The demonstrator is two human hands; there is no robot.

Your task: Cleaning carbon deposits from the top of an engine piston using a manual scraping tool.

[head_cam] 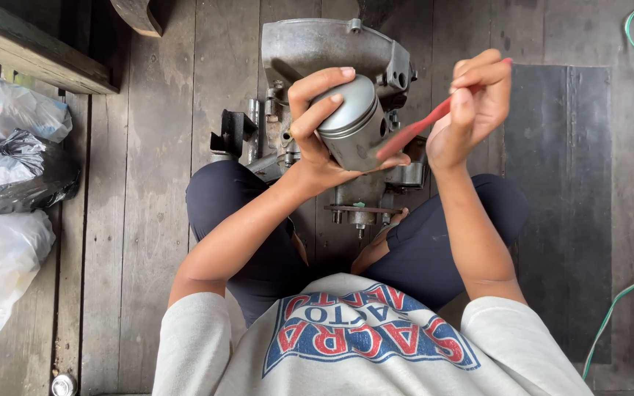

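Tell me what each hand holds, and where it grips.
Left hand grips the piston around its side; right hand pinches the red tool at its upper end.

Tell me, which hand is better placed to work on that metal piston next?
The right hand, I'd judge: it holds the red tool with its tip at the piston, while the left hand is wrapped around it.

Your piston (352, 121) is a grey metal cylinder with a smooth domed crown and ring grooves below it, held tilted in the air above the engine. The red tool (414, 130) is a thin flat strip, slanting down so its lower end touches the piston's skirt.
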